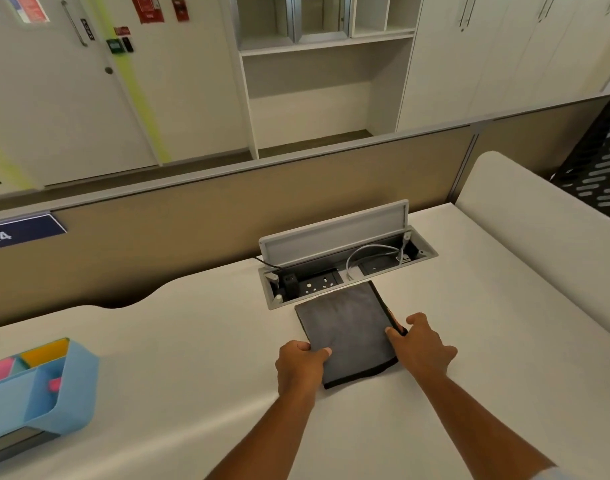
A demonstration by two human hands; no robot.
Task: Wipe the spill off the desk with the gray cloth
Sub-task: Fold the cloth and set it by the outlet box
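A folded gray cloth (348,327) with a dark hem lies flat on the white desk (192,358), just in front of the open cable box. My left hand (302,367) pinches the cloth's near left edge, thumb on top. My right hand (423,344) grips the cloth's right edge, fingers curled over the hem. Both forearms reach in from the bottom of the view. No spill shows on the desk surface.
An open cable box (345,268) with a raised grey lid, sockets and a white cable sits behind the cloth. A light blue organizer (50,386) with coloured items stands at the near left. A tan partition (227,209) runs along the desk's far side.
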